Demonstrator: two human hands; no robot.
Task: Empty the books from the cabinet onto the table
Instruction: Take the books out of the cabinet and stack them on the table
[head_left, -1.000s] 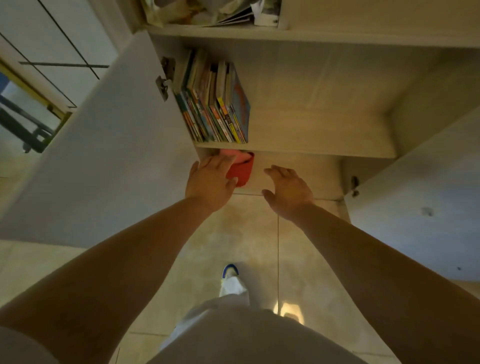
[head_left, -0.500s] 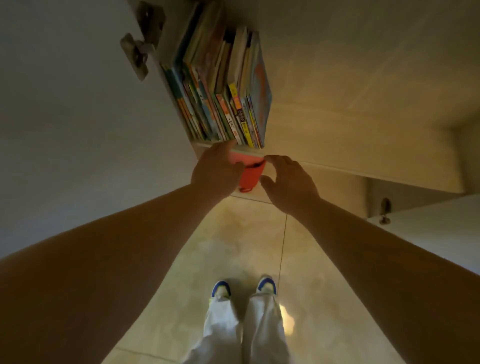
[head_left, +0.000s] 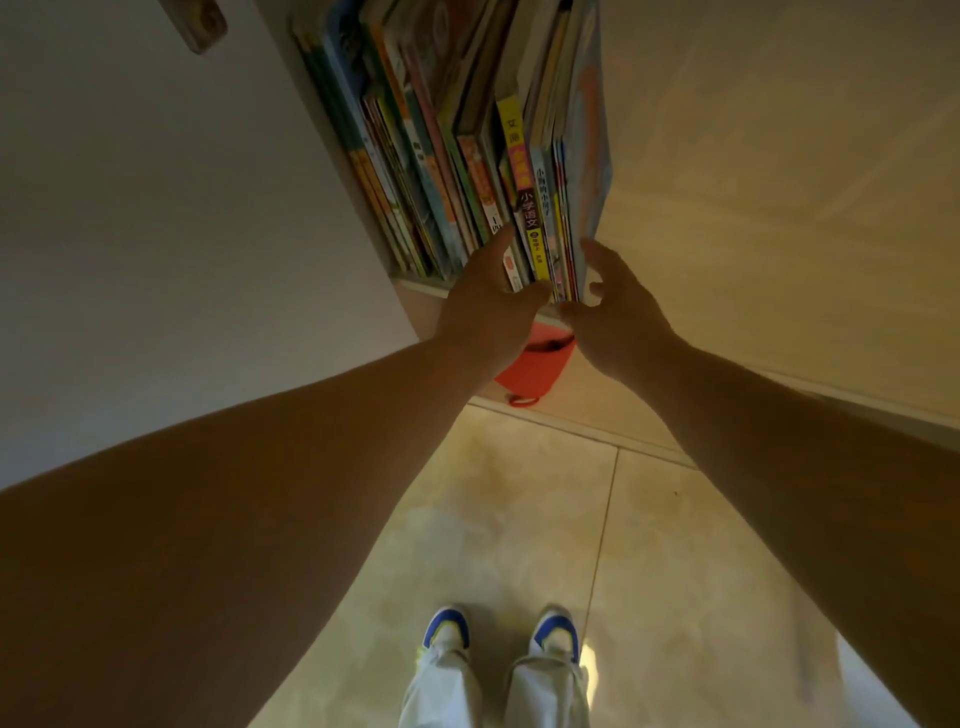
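Now we reach into the cabinet (head_left: 779, 182) for the upright books (head_left: 467, 156).

Our left hand (head_left: 488, 306) presses fingers on the spines while our right hand (head_left: 618, 312) curls, part-open, round the row's right end; neither grips yet. Every book stands on the shelf (head_left: 415, 283), above a red bag (head_left: 535, 369). Next, we judge, comes squeezing a batch together and drawing it out level.

The books (head_left: 467, 156) stand packed against the cabinet's left wall. The shelf (head_left: 753, 182) to their right is bare. A door (head_left: 156, 208) flanks the left.
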